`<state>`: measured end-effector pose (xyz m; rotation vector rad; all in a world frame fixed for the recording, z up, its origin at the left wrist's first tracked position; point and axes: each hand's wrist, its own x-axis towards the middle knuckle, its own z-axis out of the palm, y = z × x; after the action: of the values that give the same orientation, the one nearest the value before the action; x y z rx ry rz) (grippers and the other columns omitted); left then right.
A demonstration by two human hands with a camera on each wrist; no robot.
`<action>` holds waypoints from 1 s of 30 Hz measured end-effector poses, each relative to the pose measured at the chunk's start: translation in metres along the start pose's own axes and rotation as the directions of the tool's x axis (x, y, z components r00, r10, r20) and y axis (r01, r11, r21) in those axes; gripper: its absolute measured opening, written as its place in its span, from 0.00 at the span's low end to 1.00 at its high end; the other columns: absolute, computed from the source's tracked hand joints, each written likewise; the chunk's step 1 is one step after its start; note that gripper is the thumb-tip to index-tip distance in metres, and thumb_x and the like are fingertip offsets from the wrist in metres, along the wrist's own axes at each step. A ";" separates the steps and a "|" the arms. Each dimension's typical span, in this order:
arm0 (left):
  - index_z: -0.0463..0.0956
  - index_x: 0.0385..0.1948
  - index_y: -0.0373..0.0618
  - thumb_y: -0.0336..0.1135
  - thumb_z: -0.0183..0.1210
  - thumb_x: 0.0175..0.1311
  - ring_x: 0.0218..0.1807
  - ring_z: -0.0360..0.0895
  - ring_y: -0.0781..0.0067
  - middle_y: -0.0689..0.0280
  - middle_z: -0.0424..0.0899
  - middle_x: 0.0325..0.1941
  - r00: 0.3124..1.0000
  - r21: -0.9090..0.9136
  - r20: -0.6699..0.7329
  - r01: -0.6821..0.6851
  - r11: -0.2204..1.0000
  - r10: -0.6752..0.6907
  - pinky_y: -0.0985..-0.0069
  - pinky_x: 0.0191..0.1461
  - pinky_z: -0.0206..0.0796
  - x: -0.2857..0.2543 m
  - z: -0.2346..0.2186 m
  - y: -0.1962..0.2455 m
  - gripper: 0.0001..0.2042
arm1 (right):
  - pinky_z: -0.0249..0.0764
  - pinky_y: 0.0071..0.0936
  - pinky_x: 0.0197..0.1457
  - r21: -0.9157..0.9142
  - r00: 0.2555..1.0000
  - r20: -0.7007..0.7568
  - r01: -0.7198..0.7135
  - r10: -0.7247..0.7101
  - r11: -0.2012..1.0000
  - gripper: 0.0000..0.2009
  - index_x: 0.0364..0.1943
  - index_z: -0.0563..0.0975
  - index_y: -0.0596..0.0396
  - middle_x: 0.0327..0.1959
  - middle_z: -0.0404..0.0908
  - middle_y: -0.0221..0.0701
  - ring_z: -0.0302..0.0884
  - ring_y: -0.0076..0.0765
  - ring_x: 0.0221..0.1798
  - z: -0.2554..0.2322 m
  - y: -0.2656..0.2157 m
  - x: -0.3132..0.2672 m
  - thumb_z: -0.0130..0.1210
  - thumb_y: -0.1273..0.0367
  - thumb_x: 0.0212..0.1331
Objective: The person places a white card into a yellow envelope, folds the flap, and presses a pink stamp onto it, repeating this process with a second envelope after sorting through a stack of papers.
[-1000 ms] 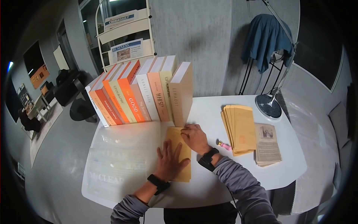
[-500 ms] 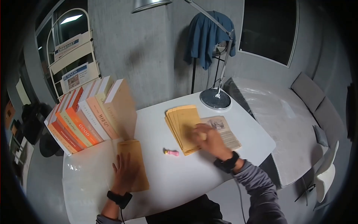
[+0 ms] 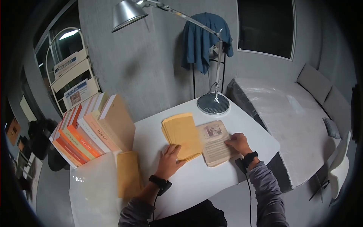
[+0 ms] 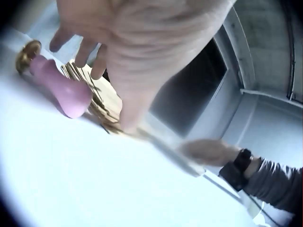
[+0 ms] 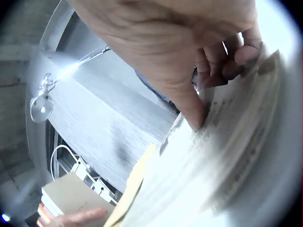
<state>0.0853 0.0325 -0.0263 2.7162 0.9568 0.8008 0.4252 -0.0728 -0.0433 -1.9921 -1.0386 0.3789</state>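
My left hand is at the lower left corner of a fanned stack of brown paper envelopes, fingers loosely extended. Under its palm, a pink wax seal stamp with a brass head lies on the table; the hand hides it in the head view. At the right edge of a pile of aged printed sheets, my right hand pinches the paper. Its thumb lies on the top page, and the other fingers curl in at the edge. A single-looking brown envelope lies left of my left hand.
Upright books stand at the table's left back. In front of them lies a clear plastic sleeve. The desk lamp's round base is at the back. A plastic-covered couch is beyond the right edge.
My right hand has left the envelope by the books and crossed to the printed sheets. My left hand has lifted off that envelope and moved right to the envelope stack. The view has turned right.
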 end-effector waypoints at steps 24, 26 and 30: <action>0.76 0.52 0.33 0.36 0.57 0.71 0.49 0.79 0.75 0.61 0.83 0.49 0.792 -0.906 0.421 0.348 -0.240 -0.443 0.77 0.54 0.69 -0.019 0.056 0.038 0.15 | 0.75 0.25 0.44 0.156 0.998 0.049 0.026 -0.034 0.987 0.24 0.42 0.82 0.63 0.33 0.85 0.35 0.80 0.30 0.34 -0.002 -0.036 -0.021 0.71 0.55 0.52; 0.78 0.47 0.31 0.34 0.57 0.71 0.43 0.79 0.79 0.64 0.85 0.44 0.770 -0.901 0.422 0.415 -0.128 -0.478 0.79 0.49 0.70 -0.024 0.056 0.036 0.13 | 0.77 0.31 0.46 -0.151 0.997 -0.039 0.058 -0.064 0.987 0.30 0.44 0.82 0.62 0.36 0.85 0.42 0.83 0.40 0.36 0.013 -0.015 -0.003 0.74 0.51 0.43; 0.79 0.47 0.32 0.33 0.58 0.70 0.43 0.78 0.82 0.66 0.85 0.44 0.817 -0.912 0.409 0.376 -0.163 -0.407 0.80 0.49 0.69 -0.026 0.061 0.031 0.12 | 0.78 0.32 0.47 -0.221 0.992 0.042 -0.110 0.122 0.969 0.32 0.48 0.80 0.62 0.41 0.85 0.43 0.84 0.38 0.41 0.014 -0.026 0.011 0.74 0.52 0.43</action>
<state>0.1175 -0.0060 -0.0794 0.9428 0.6407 0.8343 0.4101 -0.0484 -0.0301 -2.2574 -1.0374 0.3995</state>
